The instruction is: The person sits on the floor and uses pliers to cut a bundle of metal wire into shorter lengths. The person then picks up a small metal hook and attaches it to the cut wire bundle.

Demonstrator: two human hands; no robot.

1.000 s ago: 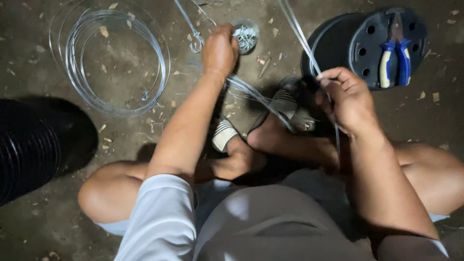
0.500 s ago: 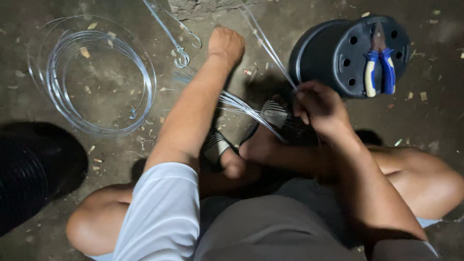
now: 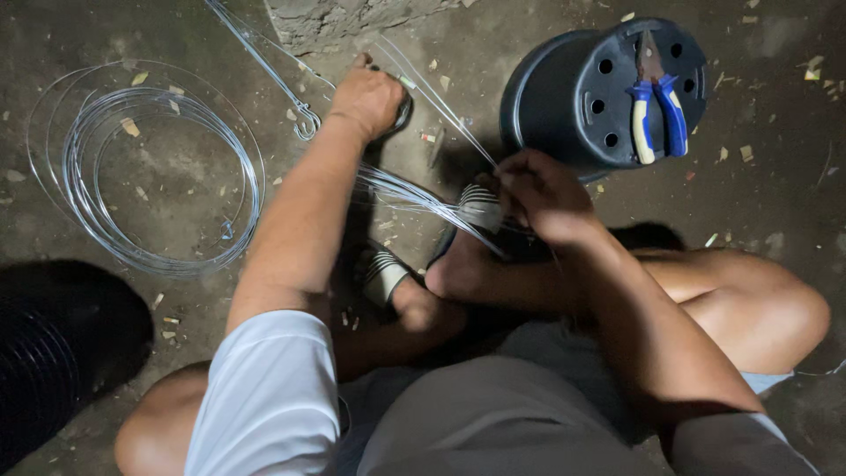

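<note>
I sit on a dirty concrete floor with legs folded. My left hand (image 3: 368, 95) reaches forward and is closed over a small dark round object on the floor, mostly hidden under my fingers. My right hand (image 3: 539, 194) pinches a bundle of thin steel wires (image 3: 414, 196) above my sandalled foot (image 3: 480, 211). The wires run from my right hand up and left past my left forearm, and one strand (image 3: 432, 92) runs up toward the top of the view. A wire with a hooked end (image 3: 306, 123) lies just left of my left hand.
A large coil of steel wire (image 3: 150, 172) lies on the floor at left. An overturned dark plastic pot (image 3: 573, 97) stands at upper right, with blue-handled pliers (image 3: 656, 110) on it. A black ribbed roll (image 3: 53, 361) sits at lower left. Debris is scattered about.
The view has shifted, so everything sits lower and further left in the frame. My left hand stays over the round object, which it now covers. My right hand keeps its pinch on the wires.
</note>
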